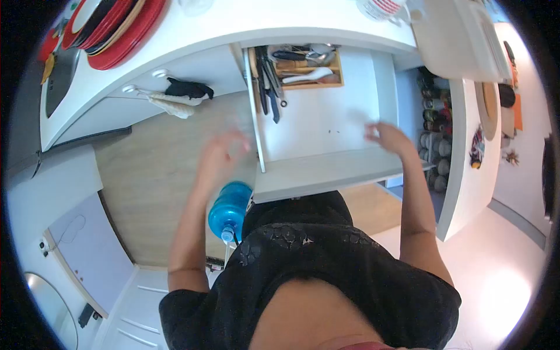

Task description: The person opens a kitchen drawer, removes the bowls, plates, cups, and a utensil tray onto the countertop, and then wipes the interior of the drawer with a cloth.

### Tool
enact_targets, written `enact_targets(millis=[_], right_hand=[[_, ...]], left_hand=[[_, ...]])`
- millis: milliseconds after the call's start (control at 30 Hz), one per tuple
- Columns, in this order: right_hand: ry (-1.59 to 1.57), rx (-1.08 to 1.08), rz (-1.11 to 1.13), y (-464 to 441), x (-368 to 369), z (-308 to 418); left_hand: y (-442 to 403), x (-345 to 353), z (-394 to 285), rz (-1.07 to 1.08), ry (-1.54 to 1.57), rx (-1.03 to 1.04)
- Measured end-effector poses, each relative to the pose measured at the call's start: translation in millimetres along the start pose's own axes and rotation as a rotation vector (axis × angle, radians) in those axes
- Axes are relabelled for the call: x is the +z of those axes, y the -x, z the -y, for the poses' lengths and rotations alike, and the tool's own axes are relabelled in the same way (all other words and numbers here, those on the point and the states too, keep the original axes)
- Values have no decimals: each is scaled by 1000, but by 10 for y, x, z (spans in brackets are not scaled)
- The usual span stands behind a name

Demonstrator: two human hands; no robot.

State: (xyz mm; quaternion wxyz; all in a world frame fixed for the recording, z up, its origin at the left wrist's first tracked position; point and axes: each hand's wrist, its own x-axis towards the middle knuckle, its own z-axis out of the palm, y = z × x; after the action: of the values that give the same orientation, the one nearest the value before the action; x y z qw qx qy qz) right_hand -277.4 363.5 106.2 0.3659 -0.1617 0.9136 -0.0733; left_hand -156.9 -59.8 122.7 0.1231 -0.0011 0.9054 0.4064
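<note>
A white drawer (326,131) is pulled out in front of my body. A wooden cutlery tray (341,74) in its far part holds utensils, among them a white spoon (312,75). Several dark-handled knives and tools (269,87) lie along the drawer's left side. Smeared by motion, my left hand (226,150) hovers outside the left wall, and its grip cannot be made out. My right hand (388,137) is over the drawer's right part with thumb and fingers slightly apart. Nothing shows between them. Small dark specks lie on the drawer's bottom.
Stacked red plates (131,35) stand on the white counter (233,26) at upper left. A black cloth (188,88) hangs from a cabinet knob. A blue water bottle (228,205) stands on the floor by my left side. Shelves with jars (436,114) are at the right.
</note>
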Motion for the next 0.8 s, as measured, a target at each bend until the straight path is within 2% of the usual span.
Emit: enact_targets(millis=[67,167,200,300,433,633,700,733,800], right_hand=[[27,119,202,419,541,-412],[-128,252,118,810,591,-268],[-80,177,79,859,567,-213],[-51,129,-10,915,668,-254],[-2,39,-173,999,860,-334],[91,2,-141,1039,817,-306],[72,23,19,968,693,-279],[78,7,20,841,666,-333],[-149,-31,206,353,619,-582]], left_hand=[[407,423,-48,223,63,30],[755,810,-175,288,143,-33],[824,915,-247,242,244,-222],[885,894,-462,218,113,-179],[992,1050,-367,108,23,-117],[1050,1140,-330,3,21,-125],[1027,1094,-347,47,91,-171],[1024,1047,-381,34,89,-181],[975,960,-450,159,34,-174]])
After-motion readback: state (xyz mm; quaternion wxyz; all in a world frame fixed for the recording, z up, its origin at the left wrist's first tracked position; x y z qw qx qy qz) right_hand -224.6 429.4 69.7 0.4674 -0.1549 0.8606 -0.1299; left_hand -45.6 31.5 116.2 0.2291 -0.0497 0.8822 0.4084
